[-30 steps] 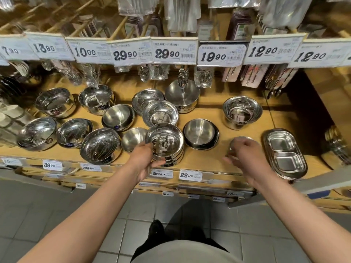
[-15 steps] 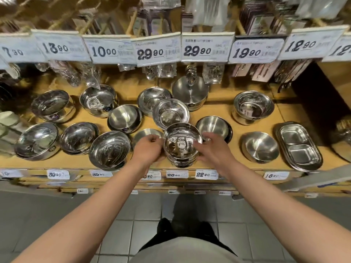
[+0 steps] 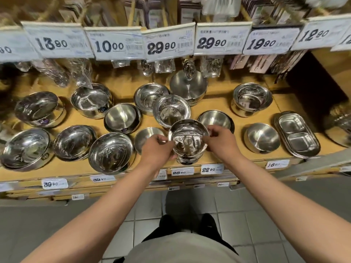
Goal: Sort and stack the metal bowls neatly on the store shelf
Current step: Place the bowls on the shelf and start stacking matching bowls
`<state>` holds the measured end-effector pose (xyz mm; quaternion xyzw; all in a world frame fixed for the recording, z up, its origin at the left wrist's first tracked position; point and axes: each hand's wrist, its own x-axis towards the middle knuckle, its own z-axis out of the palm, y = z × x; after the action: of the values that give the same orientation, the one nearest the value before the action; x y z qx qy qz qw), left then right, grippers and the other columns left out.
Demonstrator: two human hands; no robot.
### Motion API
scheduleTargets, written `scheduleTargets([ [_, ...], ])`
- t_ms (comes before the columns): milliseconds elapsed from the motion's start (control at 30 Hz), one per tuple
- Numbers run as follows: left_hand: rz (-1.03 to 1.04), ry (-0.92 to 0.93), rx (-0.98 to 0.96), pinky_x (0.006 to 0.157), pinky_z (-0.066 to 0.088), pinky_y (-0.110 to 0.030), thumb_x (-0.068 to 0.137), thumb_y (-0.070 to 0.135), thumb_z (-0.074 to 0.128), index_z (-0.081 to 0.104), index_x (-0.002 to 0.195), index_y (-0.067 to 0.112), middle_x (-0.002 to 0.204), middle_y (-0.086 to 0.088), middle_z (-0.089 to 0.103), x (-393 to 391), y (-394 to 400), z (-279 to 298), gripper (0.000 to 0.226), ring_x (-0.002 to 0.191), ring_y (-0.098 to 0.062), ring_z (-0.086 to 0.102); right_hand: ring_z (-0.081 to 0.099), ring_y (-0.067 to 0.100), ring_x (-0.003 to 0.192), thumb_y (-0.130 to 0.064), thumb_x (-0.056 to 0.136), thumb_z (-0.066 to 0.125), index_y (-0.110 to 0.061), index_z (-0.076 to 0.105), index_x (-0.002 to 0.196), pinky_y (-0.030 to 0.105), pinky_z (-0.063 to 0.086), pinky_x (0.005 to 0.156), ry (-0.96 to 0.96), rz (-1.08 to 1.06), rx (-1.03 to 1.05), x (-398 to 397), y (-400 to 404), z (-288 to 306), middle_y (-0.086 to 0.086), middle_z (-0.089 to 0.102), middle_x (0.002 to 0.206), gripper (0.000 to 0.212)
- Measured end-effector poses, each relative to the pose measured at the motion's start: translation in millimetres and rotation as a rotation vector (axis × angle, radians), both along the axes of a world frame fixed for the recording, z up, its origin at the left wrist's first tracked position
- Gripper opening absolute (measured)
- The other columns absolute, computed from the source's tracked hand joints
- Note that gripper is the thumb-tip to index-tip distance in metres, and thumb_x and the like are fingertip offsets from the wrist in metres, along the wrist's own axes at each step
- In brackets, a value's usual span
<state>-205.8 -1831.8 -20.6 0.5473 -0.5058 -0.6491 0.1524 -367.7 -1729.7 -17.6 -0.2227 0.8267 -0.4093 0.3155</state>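
Two hands flank one shiny round steel bowl (image 3: 188, 138) topping a short stack at centre frame, front edge of the wooden shelf (image 3: 218, 103); left hand (image 3: 157, 149) and right hand (image 3: 220, 142) equally near, fingers curled, pinching opposite rims; bowl between them, mouth up

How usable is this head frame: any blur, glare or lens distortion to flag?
Head view: motion blur smears the price tags and hanging packets; wide-angle bending curves the shelf edge; bright reflections crowd the shiny bowl stack held by the left hand and right hand, hiding its inside.
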Motion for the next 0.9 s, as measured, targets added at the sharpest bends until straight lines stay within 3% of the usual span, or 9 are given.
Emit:
scheduleTargets([
  [167, -0.032, 0.012, 0.000, 0.086, 0.062, -0.043, 0.096, 0.008, 0.063, 0.059, 0.098, 0.011, 0.082, -0.006, 0.064, 0, -3, -3, 0.006, 0.062, -0.019, 0.071, 0.067, 0.026, 0.087, -0.009, 0.089, 0.066, -0.017, 0.072, 0.123, 0.053, 0.056, 0.091, -0.005, 0.006, -0.037, 0, 2, -7, 0.011, 0.073, 0.097, 0.035],
  [233, -0.046, 0.006, 0.002, 0.085, 0.062, -0.041, 0.096, 0.010, 0.062, 0.059, 0.093, 0.012, 0.084, -0.006, 0.064, 0, -4, -5, 0.005, 0.066, -0.018, 0.071, 0.065, 0.023, 0.084, -0.010, 0.090, 0.066, -0.019, 0.072, 0.122, 0.053, 0.057, 0.090, -0.004, 0.011, -0.044, -1, 2, -9, 0.013, 0.072, 0.099, 0.034],
  [333, -0.035, -0.003, -0.005, 0.076, 0.063, -0.031, 0.095, 0.012, 0.063, 0.059, 0.093, 0.013, 0.090, -0.006, 0.063, 0, -5, -7, 0.004, 0.075, -0.015, 0.068, 0.069, 0.033, 0.092, -0.014, 0.092, 0.066, -0.021, 0.069, 0.126, 0.051, 0.058, 0.087, -0.018, 0.027, -0.030, -2, 3, -9, 0.012, 0.073, 0.101, 0.035],
  [433, -0.026, 0.003, -0.012, 0.072, 0.061, -0.028, 0.095, 0.011, 0.062, 0.059, 0.093, 0.011, 0.093, -0.008, 0.063, -1, -4, -9, 0.003, 0.080, -0.016, 0.066, 0.068, 0.024, 0.082, -0.013, 0.092, 0.066, -0.020, 0.067, 0.130, 0.039, 0.057, 0.081, 0.009, 0.062, -0.025, -4, 4, -9, 0.008, 0.074, 0.097, 0.039],
  [567, -0.001, -0.016, -0.042, 0.069, 0.060, -0.028, 0.094, 0.006, 0.061, 0.060, 0.095, 0.007, 0.094, -0.012, 0.063, -4, -1, -5, 0.002, 0.083, -0.019, 0.066, 0.068, 0.017, 0.092, -0.012, 0.093, 0.066, -0.016, 0.068, 0.131, 0.019, 0.049, 0.073, 0.109, 0.135, -0.021, -6, 5, -6, 0.000, 0.075, 0.103, 0.039],
  [667, 0.018, -0.022, -0.049, 0.074, 0.062, -0.031, 0.095, 0.004, 0.060, 0.059, 0.098, 0.005, 0.094, -0.013, 0.060, -5, 3, -1, 0.004, 0.083, -0.019, 0.063, 0.068, 0.019, 0.086, -0.011, 0.093, 0.063, -0.014, 0.067, 0.131, 0.023, 0.051, 0.072, 0.142, 0.161, -0.017, -8, 3, -4, -0.001, 0.072, 0.100, 0.038],
  [733, 0.025, -0.023, -0.046, 0.078, 0.063, -0.034, 0.096, 0.004, 0.060, 0.058, 0.099, 0.005, 0.092, -0.014, 0.059, -5, 7, 2, 0.004, 0.081, -0.019, 0.062, 0.064, 0.012, 0.084, -0.011, 0.095, 0.061, -0.012, 0.065, 0.134, 0.030, 0.053, 0.083, 0.136, 0.206, -0.018, -9, 2, -2, -0.007, 0.066, 0.094, 0.038],
  [833, 0.034, -0.029, -0.035, 0.087, 0.062, -0.040, 0.098, 0.004, 0.059, 0.060, 0.107, 0.000, 0.099, -0.017, 0.059, -5, 12, 7, 0.010, 0.086, -0.020, 0.063, 0.064, 0.020, 0.116, -0.011, 0.097, 0.060, -0.011, 0.056, 0.142, 0.038, 0.050, 0.104, 0.070, 0.252, -0.016, -13, 2, -2, 0.005, 0.066, 0.129, 0.045],
  [900, 0.042, -0.034, -0.033, 0.089, 0.061, -0.038, 0.099, 0.004, 0.058, 0.060, 0.111, -0.003, 0.106, -0.020, 0.060, -5, 15, 10, 0.014, 0.094, -0.025, 0.063, 0.061, 0.023, 0.122, -0.010, 0.097, 0.060, -0.011, 0.057, 0.141, 0.044, 0.051, 0.105, 0.032, 0.268, -0.034, -16, 1, -1, 0.002, 0.064, 0.126, 0.043],
])
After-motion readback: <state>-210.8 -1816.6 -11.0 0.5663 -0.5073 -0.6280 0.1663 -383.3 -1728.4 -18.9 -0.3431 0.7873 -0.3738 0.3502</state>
